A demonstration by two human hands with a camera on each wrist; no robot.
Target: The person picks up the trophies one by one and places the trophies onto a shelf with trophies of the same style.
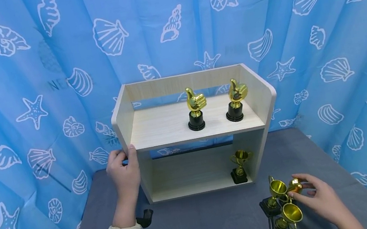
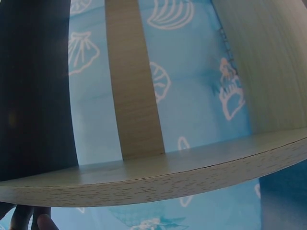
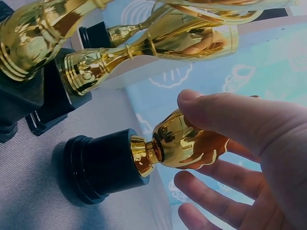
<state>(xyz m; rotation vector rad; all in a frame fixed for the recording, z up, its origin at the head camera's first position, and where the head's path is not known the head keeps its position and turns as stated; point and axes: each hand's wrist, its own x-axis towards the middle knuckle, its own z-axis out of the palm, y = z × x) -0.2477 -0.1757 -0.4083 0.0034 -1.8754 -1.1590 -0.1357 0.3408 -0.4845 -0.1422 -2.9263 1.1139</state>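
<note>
A pale wooden two-tier shelf [image 1: 188,141] stands in the middle of the table. My left hand [image 1: 125,173] grips its left side panel at the front edge; fingertips [image 2: 43,221] show just outside the panel in the left wrist view. At the front right, my right hand [image 1: 319,196] holds the gold top of a thumbs-up trophy [image 3: 108,165], thumb on one side and fingers round the other. The trophy's round black base is upright on the table. Two gold cup trophies, a rear one [image 1: 277,188] and a front one [image 1: 291,213], stand just left of that hand.
On the upper tier stand two gold thumbs-up trophies, one near the middle [image 1: 196,122] and one to the right [image 1: 235,112]. A cup trophy [image 1: 240,174] occupies the lower tier's right end. Behind everything hangs a blue shell-patterned curtain [image 1: 153,22]; grey cloth [image 1: 202,225] covers the table.
</note>
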